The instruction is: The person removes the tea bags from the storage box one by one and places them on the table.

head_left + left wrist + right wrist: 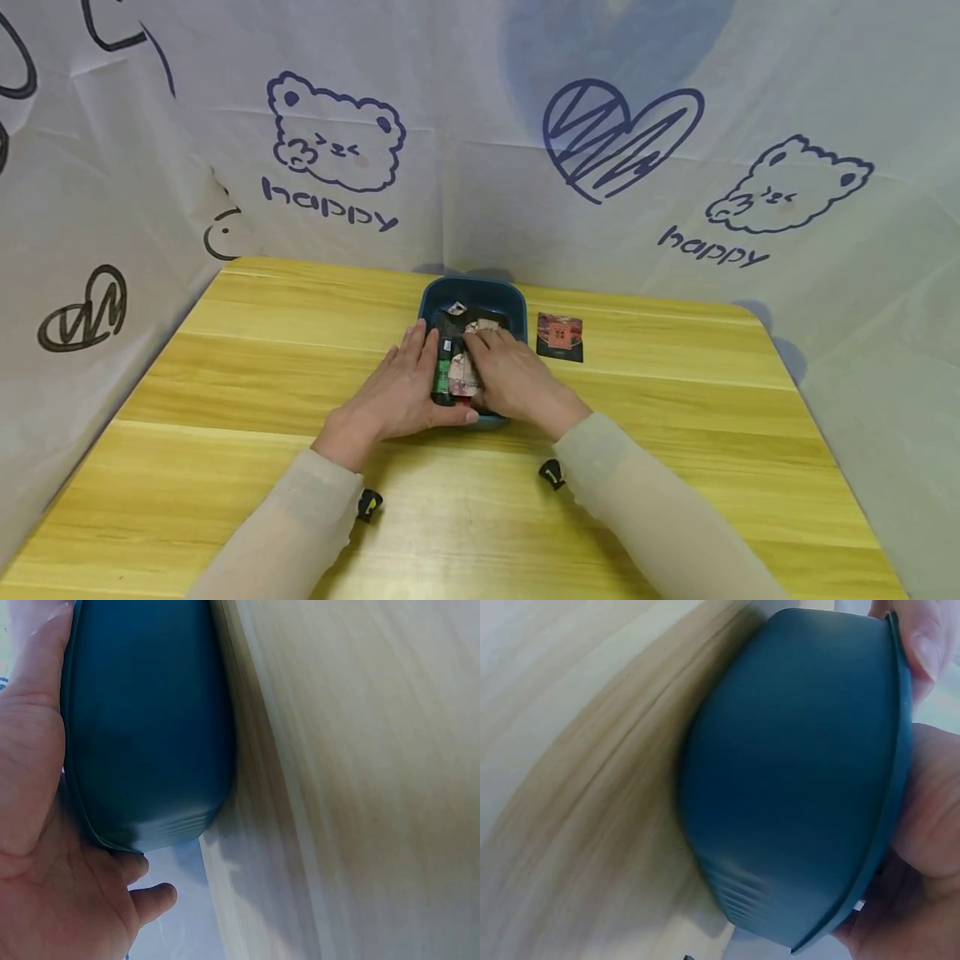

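Observation:
A dark blue plastic bin (pixel 474 292) stands on the table, holding a dark bottle with a green label (pixel 442 377), a pale patterned packet (pixel 462 379) and other dark wrapped items. My left hand (pixel 401 387) lies along the bin's left side, fingers straight and thumb stretched along the near rim. In the left wrist view, this hand (pixel 64 862) rests against the rim of the bin (pixel 150 720). Over the right rim my right hand (pixel 517 375) reaches in, its fingers touching the packets. Its thumb and whatever lies beneath the palm are hidden.
Right of the bin, a flat dark packet with a red-orange label (pixel 559 337) lies on the wooden table (pixel 465 517). White cloth with drawings (pixel 480 192) hangs behind the table and at its sides. Small black devices sit at both wrists.

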Action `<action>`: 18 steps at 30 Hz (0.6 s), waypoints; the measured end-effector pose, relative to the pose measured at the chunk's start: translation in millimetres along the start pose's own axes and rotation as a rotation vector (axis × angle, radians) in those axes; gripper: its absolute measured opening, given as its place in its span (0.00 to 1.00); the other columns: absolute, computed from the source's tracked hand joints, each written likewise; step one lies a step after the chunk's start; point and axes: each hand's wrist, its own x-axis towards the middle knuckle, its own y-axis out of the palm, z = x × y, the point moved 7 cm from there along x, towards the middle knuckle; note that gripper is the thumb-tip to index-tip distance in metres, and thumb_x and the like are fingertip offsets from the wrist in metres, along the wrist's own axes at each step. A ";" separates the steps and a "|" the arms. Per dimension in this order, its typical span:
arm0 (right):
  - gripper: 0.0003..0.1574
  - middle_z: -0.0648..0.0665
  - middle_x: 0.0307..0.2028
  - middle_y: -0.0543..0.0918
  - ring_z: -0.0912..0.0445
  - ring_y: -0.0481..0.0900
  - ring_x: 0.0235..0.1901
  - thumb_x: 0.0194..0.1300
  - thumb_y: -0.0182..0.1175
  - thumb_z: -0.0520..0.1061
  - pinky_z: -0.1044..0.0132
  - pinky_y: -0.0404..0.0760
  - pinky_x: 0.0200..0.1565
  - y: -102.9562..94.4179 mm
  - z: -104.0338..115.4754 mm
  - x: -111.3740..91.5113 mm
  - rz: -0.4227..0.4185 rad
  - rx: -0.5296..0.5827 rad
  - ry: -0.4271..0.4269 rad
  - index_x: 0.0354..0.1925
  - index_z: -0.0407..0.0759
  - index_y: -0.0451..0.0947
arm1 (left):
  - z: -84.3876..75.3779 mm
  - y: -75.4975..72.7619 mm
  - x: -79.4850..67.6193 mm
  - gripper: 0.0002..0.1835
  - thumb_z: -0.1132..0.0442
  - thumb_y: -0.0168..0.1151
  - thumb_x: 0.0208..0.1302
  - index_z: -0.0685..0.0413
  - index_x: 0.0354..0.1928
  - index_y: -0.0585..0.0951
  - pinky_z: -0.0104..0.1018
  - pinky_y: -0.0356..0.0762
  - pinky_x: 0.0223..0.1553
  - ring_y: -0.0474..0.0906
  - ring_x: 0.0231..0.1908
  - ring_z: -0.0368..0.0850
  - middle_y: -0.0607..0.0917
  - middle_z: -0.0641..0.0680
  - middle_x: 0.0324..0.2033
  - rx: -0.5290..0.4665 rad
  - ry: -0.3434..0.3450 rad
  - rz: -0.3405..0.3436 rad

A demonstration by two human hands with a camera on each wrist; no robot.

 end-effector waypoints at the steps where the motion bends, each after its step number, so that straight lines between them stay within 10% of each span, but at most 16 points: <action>1: 0.56 0.34 0.74 0.70 0.39 0.68 0.75 0.65 0.75 0.56 0.45 0.69 0.74 -1.3 -0.8 -0.5 -0.004 0.004 0.004 0.79 0.36 0.61 | 0.1 0.0 0.0 0.74 0.19 0.64 0.57 0.64 0.84 0.42 0.60 0.47 0.81 0.35 0.84 0.61 0.36 0.67 0.84 0.000 -0.001 0.001; 18: 0.67 0.32 0.79 0.61 0.36 0.61 0.78 0.62 0.78 0.54 0.41 0.66 0.76 -50.8 -67.1 -31.5 -0.104 0.165 0.174 0.84 0.37 0.50 | 1.3 0.9 0.5 0.76 0.16 0.63 0.53 0.61 0.85 0.42 0.58 0.45 0.82 0.34 0.85 0.58 0.35 0.64 0.84 -0.015 -0.026 0.012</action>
